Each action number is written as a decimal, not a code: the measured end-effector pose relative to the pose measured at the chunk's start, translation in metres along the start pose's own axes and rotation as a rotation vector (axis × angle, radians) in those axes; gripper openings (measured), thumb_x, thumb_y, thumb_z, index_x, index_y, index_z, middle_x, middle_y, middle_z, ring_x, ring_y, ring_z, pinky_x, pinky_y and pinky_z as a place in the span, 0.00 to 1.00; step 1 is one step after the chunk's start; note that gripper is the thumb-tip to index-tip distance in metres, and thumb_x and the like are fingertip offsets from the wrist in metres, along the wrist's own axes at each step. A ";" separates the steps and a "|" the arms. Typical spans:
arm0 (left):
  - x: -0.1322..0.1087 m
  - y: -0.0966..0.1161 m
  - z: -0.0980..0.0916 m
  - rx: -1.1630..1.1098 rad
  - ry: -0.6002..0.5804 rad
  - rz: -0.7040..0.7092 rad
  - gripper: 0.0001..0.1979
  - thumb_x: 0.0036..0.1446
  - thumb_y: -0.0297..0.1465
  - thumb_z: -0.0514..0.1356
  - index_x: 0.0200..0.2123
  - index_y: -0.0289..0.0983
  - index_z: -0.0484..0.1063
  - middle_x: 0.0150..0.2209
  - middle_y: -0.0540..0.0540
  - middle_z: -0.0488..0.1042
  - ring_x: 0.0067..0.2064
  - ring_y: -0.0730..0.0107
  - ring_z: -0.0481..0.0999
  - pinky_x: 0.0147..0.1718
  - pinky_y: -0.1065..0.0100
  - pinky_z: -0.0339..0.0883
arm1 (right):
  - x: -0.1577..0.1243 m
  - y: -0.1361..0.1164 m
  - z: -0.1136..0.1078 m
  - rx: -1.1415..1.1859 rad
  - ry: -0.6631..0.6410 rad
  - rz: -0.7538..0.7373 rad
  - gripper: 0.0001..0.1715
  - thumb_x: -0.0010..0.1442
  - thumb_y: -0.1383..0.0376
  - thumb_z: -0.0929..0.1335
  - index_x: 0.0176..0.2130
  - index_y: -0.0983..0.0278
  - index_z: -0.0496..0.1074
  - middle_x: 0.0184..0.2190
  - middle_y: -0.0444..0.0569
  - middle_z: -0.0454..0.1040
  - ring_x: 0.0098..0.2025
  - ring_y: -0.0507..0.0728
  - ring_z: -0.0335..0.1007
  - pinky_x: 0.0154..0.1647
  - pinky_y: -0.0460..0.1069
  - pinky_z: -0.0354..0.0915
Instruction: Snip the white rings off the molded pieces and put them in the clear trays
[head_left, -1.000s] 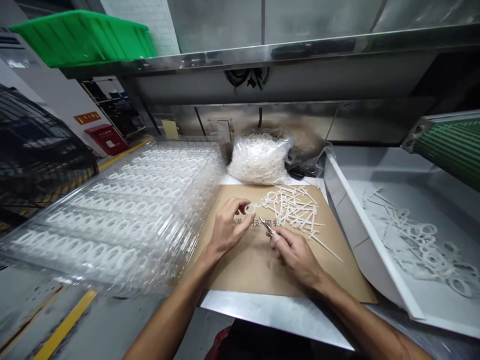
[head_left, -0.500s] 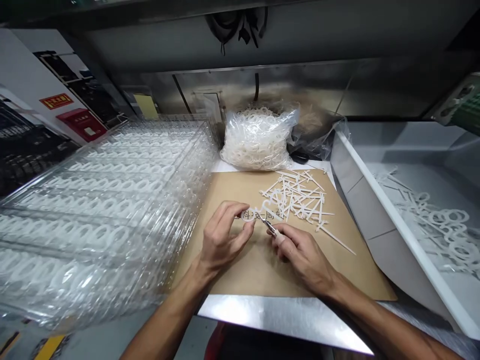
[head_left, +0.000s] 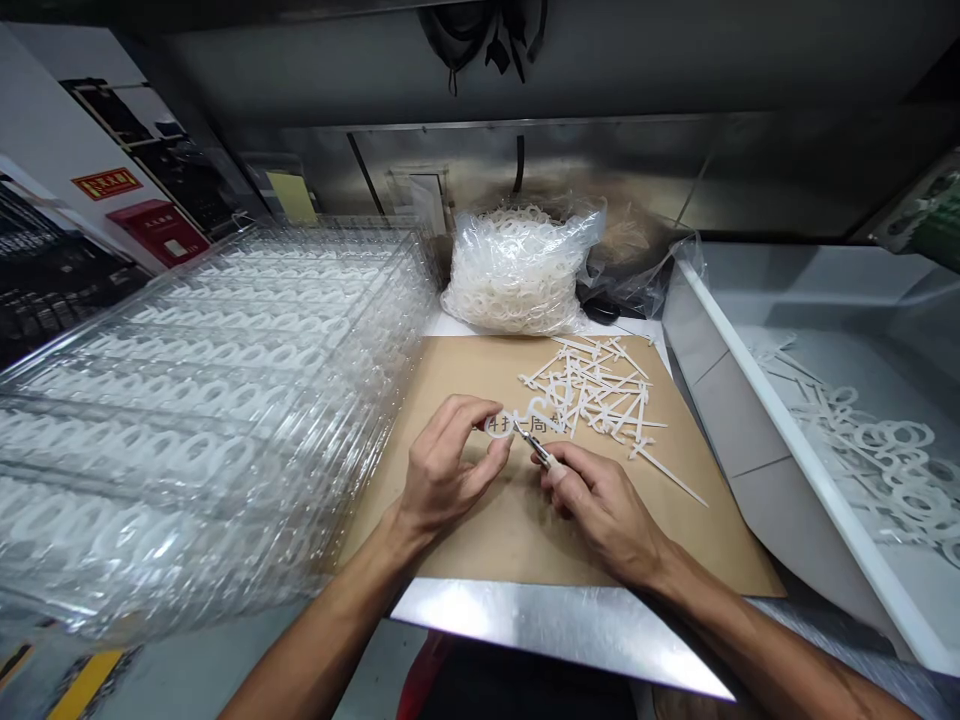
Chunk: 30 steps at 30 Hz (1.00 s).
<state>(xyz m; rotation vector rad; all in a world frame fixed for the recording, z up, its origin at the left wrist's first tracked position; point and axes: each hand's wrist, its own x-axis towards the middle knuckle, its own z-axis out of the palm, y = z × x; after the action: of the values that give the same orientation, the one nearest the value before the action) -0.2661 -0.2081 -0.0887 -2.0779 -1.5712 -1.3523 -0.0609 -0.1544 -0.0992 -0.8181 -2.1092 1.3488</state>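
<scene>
My left hand (head_left: 448, 460) pinches a white plastic ring (head_left: 498, 427) between thumb and fingers, above a sheet of brown cardboard (head_left: 457, 370). In my right hand (head_left: 600, 500) is a pair of small metal nippers (head_left: 535, 449), with the fingers wrapped round the handles. The nippers' tips are at the ring's right side, where a thin white stub sticks out; whether the jaws are closed on it I cannot tell. Just beyond the tips lies a pile of white plastic sprue sticks (head_left: 600, 395) on the cardboard.
Stacked clear plastic trays (head_left: 360, 375), filled with rows of white rings, stand on the left. A clear bag (head_left: 521, 270) full of rings sits behind the cardboard. To the right, a grey bin (head_left: 757, 410) holds loose rings with sprues. Black cables (head_left: 480, 35) hang above.
The view has shifted slightly. The nippers' tips appear a little closer to the ring. Both hands keep their holds, and the sprue pile looks the same.
</scene>
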 end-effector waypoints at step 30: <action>-0.001 0.002 0.001 -0.066 -0.028 0.023 0.14 0.58 0.21 0.63 0.47 0.34 0.70 0.37 0.43 0.75 0.39 0.67 0.74 0.40 0.66 0.72 | -0.002 0.001 0.002 -0.027 0.002 0.016 0.17 0.72 0.57 0.58 0.36 0.63 0.67 0.27 0.43 0.67 0.26 0.51 0.63 0.28 0.47 0.59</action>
<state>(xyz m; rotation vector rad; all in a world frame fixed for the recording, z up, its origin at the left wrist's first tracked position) -0.2639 -0.2082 -0.0893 -2.1555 -1.5290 -1.3907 -0.0609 -0.1563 -0.1010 -0.8484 -2.1280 1.3305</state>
